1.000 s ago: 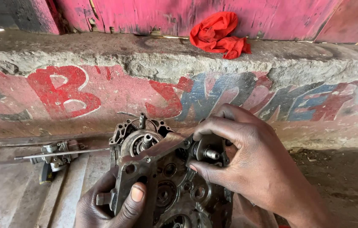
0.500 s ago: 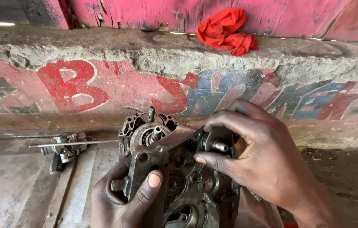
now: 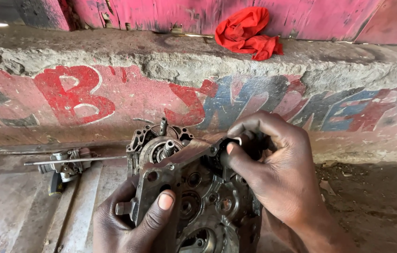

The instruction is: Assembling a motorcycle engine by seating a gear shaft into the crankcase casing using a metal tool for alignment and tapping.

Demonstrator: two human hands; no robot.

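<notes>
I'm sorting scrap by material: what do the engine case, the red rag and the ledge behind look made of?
Engine case: likely cast aluminium, dull grey and oil-stained, with moulded ribs and bores. The left hand grips it; the right hand pinches a dark part on top.
Red rag: soft woven cloth, crumpled in folds.
Ledge: rough concrete, chipped, with faded paint.

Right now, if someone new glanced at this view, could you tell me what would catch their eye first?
Most likely the greasy metal engine case at bottom centre, steadied by the left hand on its left edge while the right hand closes its grip on a dark part at the case's upper right. Next, the bright red cloth lying on the concrete ledge against the pink wall. A small metal assembly lies on the ground to the left.
</notes>
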